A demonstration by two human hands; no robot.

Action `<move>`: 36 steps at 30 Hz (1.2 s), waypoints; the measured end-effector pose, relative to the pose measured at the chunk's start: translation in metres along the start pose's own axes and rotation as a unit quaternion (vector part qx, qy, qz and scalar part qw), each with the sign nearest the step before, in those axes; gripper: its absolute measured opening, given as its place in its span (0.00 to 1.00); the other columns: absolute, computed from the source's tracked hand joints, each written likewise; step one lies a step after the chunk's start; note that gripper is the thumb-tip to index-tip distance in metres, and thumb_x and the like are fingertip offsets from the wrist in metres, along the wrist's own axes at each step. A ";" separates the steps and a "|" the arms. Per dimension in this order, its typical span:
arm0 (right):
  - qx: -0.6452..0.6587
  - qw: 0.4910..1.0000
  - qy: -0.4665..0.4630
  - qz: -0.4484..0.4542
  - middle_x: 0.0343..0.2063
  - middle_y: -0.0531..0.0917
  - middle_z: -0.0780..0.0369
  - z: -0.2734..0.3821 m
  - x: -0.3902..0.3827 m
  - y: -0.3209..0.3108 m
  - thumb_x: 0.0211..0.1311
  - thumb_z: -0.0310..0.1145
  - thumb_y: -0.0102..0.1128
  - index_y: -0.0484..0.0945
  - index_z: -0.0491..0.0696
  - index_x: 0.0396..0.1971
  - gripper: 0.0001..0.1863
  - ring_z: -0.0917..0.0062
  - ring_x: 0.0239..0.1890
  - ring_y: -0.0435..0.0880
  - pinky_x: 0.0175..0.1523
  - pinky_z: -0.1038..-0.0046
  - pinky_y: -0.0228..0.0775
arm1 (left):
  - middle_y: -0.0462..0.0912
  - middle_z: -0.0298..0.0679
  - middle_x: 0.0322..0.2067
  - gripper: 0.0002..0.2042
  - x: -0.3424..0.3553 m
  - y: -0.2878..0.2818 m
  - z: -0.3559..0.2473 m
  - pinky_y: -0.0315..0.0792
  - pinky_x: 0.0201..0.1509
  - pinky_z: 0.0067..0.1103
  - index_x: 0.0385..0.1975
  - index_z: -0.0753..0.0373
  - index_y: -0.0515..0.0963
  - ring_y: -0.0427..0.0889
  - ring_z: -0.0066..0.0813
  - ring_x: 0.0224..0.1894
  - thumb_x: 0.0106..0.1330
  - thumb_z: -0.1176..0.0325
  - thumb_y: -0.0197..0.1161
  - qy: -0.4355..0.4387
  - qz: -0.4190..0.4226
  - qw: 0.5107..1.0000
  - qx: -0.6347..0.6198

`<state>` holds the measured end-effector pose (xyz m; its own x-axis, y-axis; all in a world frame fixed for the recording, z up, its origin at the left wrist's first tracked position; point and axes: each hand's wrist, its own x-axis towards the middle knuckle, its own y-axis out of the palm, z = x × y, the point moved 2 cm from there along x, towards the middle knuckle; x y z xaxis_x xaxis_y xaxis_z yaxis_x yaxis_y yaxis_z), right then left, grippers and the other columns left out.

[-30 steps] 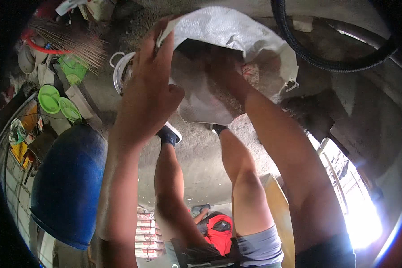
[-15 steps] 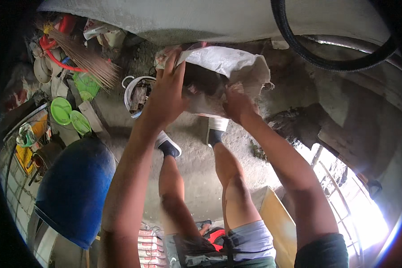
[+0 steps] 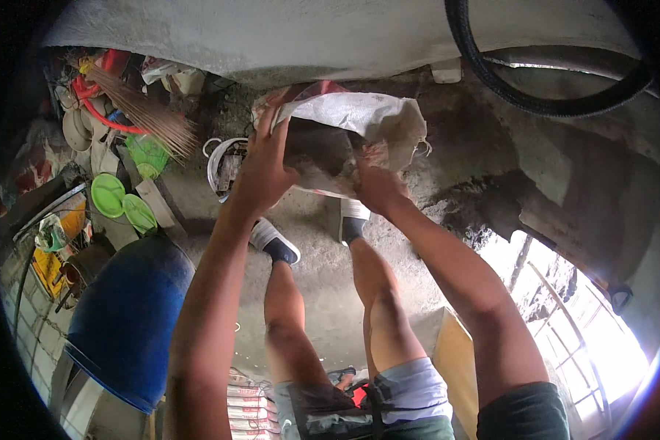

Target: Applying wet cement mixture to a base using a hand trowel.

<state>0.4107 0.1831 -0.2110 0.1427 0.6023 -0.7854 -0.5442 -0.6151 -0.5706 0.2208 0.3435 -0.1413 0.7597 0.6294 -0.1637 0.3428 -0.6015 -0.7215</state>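
Observation:
My two hands hold a white woven sack (image 3: pixel 400 125) by its rim, its mouth spread toward me and its inside dark. My left hand (image 3: pixel 266 172) grips the left edge, fingers stretched up along the rim and thumb on the near side. On the near right edge, my right hand (image 3: pixel 380 189) is closed round the sack material. Just left of my left hand, a round metal pot (image 3: pixel 214 163) with a loop handle stands on the floor, holding brownish chunks that look like wood. What lies deep in the sack cannot be made out.
A blue barrel (image 3: pixel 128 323) lies at the left. Beyond it are green plastic dishes (image 3: pixel 108 195), a stick broom (image 3: pixel 136 103) and a board (image 3: pixel 156 205). A black hose (image 3: pixel 521 103) hangs at the upper right. A wooden panel (image 3: pixel 455 359) leans by my right leg, near stacked bags (image 3: pixel 249 411).
The sack and both hands have shifted slightly to the left, and the sack's mouth shows a little wider. Both hands keep their hold on it.

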 end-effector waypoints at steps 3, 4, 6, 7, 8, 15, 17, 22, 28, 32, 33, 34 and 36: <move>0.120 0.991 -0.033 -0.051 0.48 0.80 0.45 -0.020 -0.007 0.007 0.60 0.37 0.60 0.65 0.46 0.60 0.29 0.50 0.52 0.79 0.57 0.56 0.71 | 0.50 0.56 0.69 0.47 0.001 -0.006 -0.009 0.56 0.71 0.44 0.69 0.61 0.53 0.53 0.62 0.70 0.45 0.73 0.70 0.004 -0.021 0.999 0.028; 0.182 0.977 -0.071 -0.085 0.49 0.79 0.43 -0.024 -0.012 0.006 0.61 0.38 0.62 0.70 0.44 0.56 0.25 0.51 0.53 0.79 0.58 0.58 0.72 | 0.50 0.55 0.69 0.48 -0.001 -0.007 -0.012 0.57 0.71 0.43 0.70 0.58 0.53 0.55 0.62 0.69 0.44 0.75 0.70 0.002 -0.031 0.999 0.037; 0.186 0.974 -0.100 -0.086 0.49 0.79 0.43 -0.030 -0.018 0.001 0.59 0.38 0.64 0.69 0.45 0.57 0.28 0.51 0.53 0.79 0.57 0.58 0.72 | 0.51 0.54 0.69 0.48 -0.003 -0.009 -0.016 0.61 0.68 0.41 0.71 0.54 0.54 0.56 0.60 0.69 0.45 0.76 0.69 -0.008 -0.037 0.998 0.055; 0.188 0.970 -0.128 -0.087 0.50 0.78 0.43 -0.031 -0.022 -0.003 0.57 0.38 0.67 0.67 0.45 0.59 0.31 0.51 0.54 0.78 0.56 0.58 0.73 | 0.52 0.53 0.68 0.48 -0.004 -0.009 -0.018 0.66 0.65 0.39 0.71 0.51 0.55 0.58 0.57 0.68 0.45 0.77 0.68 -0.019 -0.043 0.996 0.072; 0.187 0.970 -0.128 -0.086 0.50 0.78 0.43 -0.032 -0.026 -0.006 0.57 0.38 0.67 0.67 0.45 0.59 0.31 0.51 0.54 0.78 0.56 0.58 0.73 | 0.52 0.53 0.68 0.48 -0.005 -0.008 -0.020 0.66 0.65 0.39 0.71 0.51 0.55 0.58 0.57 0.68 0.45 0.77 0.68 -0.019 -0.044 0.996 0.071; -0.014 0.996 -0.041 -0.078 0.36 0.84 0.50 0.005 -0.047 -0.009 0.65 0.38 0.54 0.68 0.50 0.58 0.22 0.54 0.43 0.84 0.47 0.53 0.77 | 0.54 0.53 0.67 0.44 -0.011 -0.003 -0.022 0.76 0.51 0.29 0.70 0.49 0.58 0.67 0.52 0.63 0.48 0.80 0.62 -0.053 -0.051 0.997 -0.002; -0.091 0.989 -0.077 -0.092 0.33 0.85 0.52 0.011 -0.043 -0.005 0.66 0.37 0.51 0.70 0.51 0.56 0.19 0.56 0.40 0.85 0.45 0.53 0.78 | 0.54 0.53 0.67 0.43 -0.013 0.001 -0.017 0.76 0.52 0.29 0.70 0.49 0.58 0.67 0.54 0.63 0.48 0.81 0.60 -0.069 -0.043 0.996 -0.034; -0.095 0.992 -0.015 -0.085 0.36 0.84 0.49 0.004 -0.033 0.006 0.65 0.35 0.53 0.69 0.49 0.53 0.18 0.56 0.45 0.84 0.46 0.53 0.77 | 0.54 0.53 0.66 0.45 -0.023 0.006 -0.019 0.74 0.57 0.34 0.70 0.50 0.58 0.66 0.55 0.64 0.46 0.82 0.60 -0.028 -0.065 0.997 0.013; 0.243 0.960 -0.072 -0.115 0.38 0.82 0.44 -0.038 -0.060 0.003 0.59 0.44 0.62 0.71 0.43 0.52 0.26 0.48 0.46 0.81 0.44 0.54 0.74 | 0.55 0.51 0.66 0.37 -0.021 -0.001 -0.032 0.72 0.56 0.34 0.68 0.51 0.63 0.68 0.50 0.63 0.55 0.75 0.66 -0.033 -0.073 0.996 -0.029; 0.371 0.926 0.066 -0.014 0.33 0.83 0.49 -0.053 -0.132 -0.025 0.58 0.40 0.66 0.72 0.41 0.51 0.25 0.65 0.26 0.85 0.36 0.65 0.74 | 0.55 0.52 0.67 0.30 -0.047 -0.012 -0.051 0.70 0.58 0.34 0.67 0.53 0.64 0.65 0.47 0.65 0.63 0.66 0.64 -0.022 -0.119 0.992 0.017; 0.375 0.924 0.077 -0.022 0.33 0.83 0.49 -0.066 -0.148 -0.022 0.58 0.40 0.66 0.72 0.41 0.51 0.25 0.65 0.26 0.85 0.36 0.65 0.74 | 0.55 0.53 0.66 0.30 -0.061 -0.009 -0.056 0.69 0.61 0.34 0.67 0.55 0.64 0.63 0.49 0.66 0.64 0.66 0.64 -0.017 -0.128 0.989 0.071; 0.395 0.915 0.070 -0.036 0.32 0.83 0.51 -0.079 -0.163 -0.021 0.58 0.40 0.66 0.72 0.41 0.50 0.25 0.70 0.24 0.84 0.34 0.68 0.73 | 0.55 0.54 0.67 0.29 -0.080 -0.004 -0.057 0.68 0.61 0.36 0.67 0.55 0.64 0.63 0.49 0.67 0.65 0.65 0.63 -0.072 -0.120 0.990 -0.004; 0.451 0.886 0.066 -0.081 0.28 0.81 0.56 -0.114 -0.194 -0.013 0.57 0.40 0.68 0.73 0.41 0.48 0.24 0.76 0.20 0.82 0.29 0.72 0.72 | 0.56 0.53 0.67 0.28 -0.118 0.014 -0.065 0.68 0.62 0.37 0.67 0.56 0.64 0.62 0.50 0.67 0.66 0.65 0.61 -0.164 -0.069 0.980 -0.089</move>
<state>0.4840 0.0159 -0.0785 0.3432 0.5439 -0.7658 -0.9386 0.1680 -0.3013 0.1720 0.2291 -0.0880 0.4909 0.8179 -0.3003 0.5438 -0.5569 -0.6278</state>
